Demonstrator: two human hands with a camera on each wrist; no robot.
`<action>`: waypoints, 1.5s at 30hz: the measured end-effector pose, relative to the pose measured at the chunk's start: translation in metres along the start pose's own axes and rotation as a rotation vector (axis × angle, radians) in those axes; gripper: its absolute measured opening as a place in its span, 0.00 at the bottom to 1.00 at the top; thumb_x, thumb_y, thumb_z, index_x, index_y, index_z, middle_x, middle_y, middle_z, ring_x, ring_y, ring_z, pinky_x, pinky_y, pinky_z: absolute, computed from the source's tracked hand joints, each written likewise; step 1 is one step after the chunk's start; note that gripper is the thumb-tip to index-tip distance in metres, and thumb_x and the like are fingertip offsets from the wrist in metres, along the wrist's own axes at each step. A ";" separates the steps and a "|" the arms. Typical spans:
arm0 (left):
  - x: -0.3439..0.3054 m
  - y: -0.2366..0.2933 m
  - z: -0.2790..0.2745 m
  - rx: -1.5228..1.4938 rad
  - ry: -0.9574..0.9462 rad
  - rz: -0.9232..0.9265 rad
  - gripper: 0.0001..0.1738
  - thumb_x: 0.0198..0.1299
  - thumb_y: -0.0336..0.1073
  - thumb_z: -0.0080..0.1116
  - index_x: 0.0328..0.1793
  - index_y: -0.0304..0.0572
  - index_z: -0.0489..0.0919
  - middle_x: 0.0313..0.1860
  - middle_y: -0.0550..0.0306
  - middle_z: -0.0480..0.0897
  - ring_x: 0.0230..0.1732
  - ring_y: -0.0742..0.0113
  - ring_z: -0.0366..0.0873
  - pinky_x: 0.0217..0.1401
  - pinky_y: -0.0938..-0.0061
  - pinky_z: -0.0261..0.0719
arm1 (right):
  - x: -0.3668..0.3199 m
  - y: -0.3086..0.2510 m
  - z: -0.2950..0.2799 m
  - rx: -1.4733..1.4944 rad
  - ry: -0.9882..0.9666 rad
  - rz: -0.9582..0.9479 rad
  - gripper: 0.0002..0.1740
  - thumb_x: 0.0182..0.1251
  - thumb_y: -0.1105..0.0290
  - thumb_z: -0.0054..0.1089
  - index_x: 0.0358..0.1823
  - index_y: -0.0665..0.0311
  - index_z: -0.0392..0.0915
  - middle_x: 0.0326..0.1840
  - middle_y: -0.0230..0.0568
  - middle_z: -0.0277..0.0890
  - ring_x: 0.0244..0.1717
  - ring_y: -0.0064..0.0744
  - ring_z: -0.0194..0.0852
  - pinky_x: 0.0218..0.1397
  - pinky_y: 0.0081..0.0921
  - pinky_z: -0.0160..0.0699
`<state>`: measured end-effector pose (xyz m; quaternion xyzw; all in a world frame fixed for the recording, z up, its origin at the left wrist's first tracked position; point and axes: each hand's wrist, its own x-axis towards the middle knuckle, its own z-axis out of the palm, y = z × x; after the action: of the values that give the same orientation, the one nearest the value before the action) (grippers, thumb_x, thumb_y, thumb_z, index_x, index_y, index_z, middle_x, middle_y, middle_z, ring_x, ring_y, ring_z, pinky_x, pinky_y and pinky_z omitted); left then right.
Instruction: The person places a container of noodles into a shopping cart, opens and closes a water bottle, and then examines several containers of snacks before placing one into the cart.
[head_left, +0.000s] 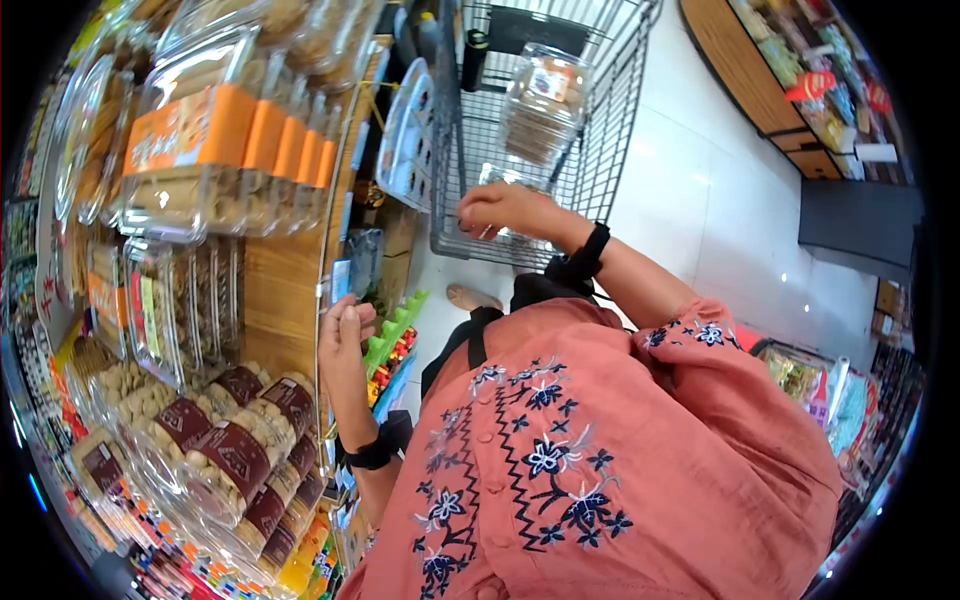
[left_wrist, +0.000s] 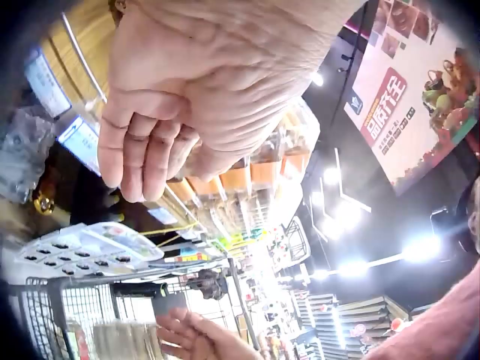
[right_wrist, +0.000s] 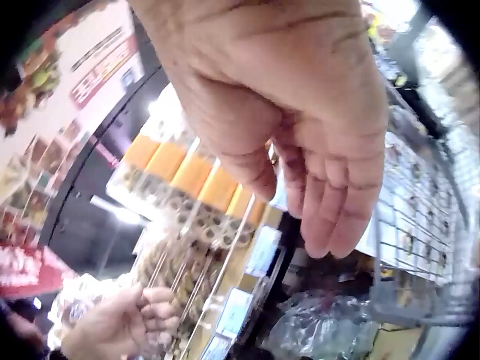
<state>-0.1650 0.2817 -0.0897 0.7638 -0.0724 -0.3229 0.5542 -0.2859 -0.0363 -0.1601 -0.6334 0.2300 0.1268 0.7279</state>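
Observation:
My left hand (head_left: 345, 345) hangs beside the wooden shelf edge, fingers loosely bent and holding nothing; the left wrist view shows the same hand (left_wrist: 172, 105) from the palm side. My right hand (head_left: 510, 213) is over the near end of the shopping cart (head_left: 620, 110), its fingers relaxed with nothing in them. In the right wrist view that hand (right_wrist: 300, 142) has its fingers slightly bent. Inside the cart lie clear boxes of brown food (head_left: 540, 105), and another clear box (head_left: 513, 178) is partly hidden behind the right hand.
Clear boxes with orange bands (head_left: 190, 135) stand stacked on the shelf at left, above packs with dark red labels (head_left: 230, 450). A light blue perforated basket (head_left: 407, 135) is between shelf and cart. A wooden display counter (head_left: 740, 70) stands at upper right, beyond the tiled floor (head_left: 680, 190).

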 end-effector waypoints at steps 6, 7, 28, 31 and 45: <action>0.023 0.021 0.055 0.123 -0.117 -0.025 0.23 0.78 0.44 0.49 0.66 0.31 0.75 0.48 0.53 0.85 0.49 0.68 0.83 0.53 0.74 0.81 | 0.010 0.116 -0.107 0.168 0.461 0.190 0.17 0.69 0.62 0.57 0.50 0.70 0.79 0.41 0.41 0.82 0.39 0.31 0.82 0.35 0.28 0.86; 0.025 0.024 0.063 0.134 -0.125 -0.035 0.23 0.78 0.44 0.49 0.66 0.31 0.75 0.48 0.53 0.85 0.49 0.68 0.83 0.53 0.74 0.80 | 0.015 0.127 -0.117 0.195 0.530 0.193 0.16 0.67 0.64 0.58 0.45 0.71 0.80 0.38 0.42 0.82 0.35 0.30 0.82 0.30 0.28 0.86; 0.069 -0.026 0.174 0.163 -0.239 -0.448 0.23 0.76 0.42 0.51 0.66 0.30 0.74 0.50 0.48 0.85 0.53 0.63 0.83 0.54 0.72 0.79 | 0.081 0.394 -0.148 -0.260 0.427 0.623 0.34 0.73 0.41 0.48 0.46 0.70 0.83 0.39 0.63 0.84 0.45 0.56 0.85 0.45 0.45 0.82; 0.073 -0.026 0.182 0.166 -0.245 -0.466 0.23 0.76 0.43 0.52 0.66 0.30 0.74 0.50 0.48 0.85 0.53 0.63 0.83 0.54 0.71 0.80 | 0.078 0.371 -0.147 0.173 0.579 0.792 0.26 0.66 0.51 0.62 0.42 0.74 0.81 0.35 0.52 0.81 0.37 0.44 0.81 0.38 0.39 0.83; 0.081 -0.030 0.171 0.138 -0.246 -0.413 0.22 0.76 0.42 0.51 0.65 0.31 0.75 0.49 0.49 0.85 0.51 0.64 0.83 0.53 0.72 0.80 | 0.065 0.277 -0.142 0.760 0.428 0.647 0.33 0.60 0.65 0.71 0.63 0.65 0.64 0.31 0.29 0.65 0.29 0.23 0.70 0.37 0.33 0.92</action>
<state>-0.2072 0.1185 -0.1806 0.7534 -0.0032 -0.5141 0.4101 -0.3863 -0.1364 -0.4444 -0.2339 0.5861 0.1203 0.7664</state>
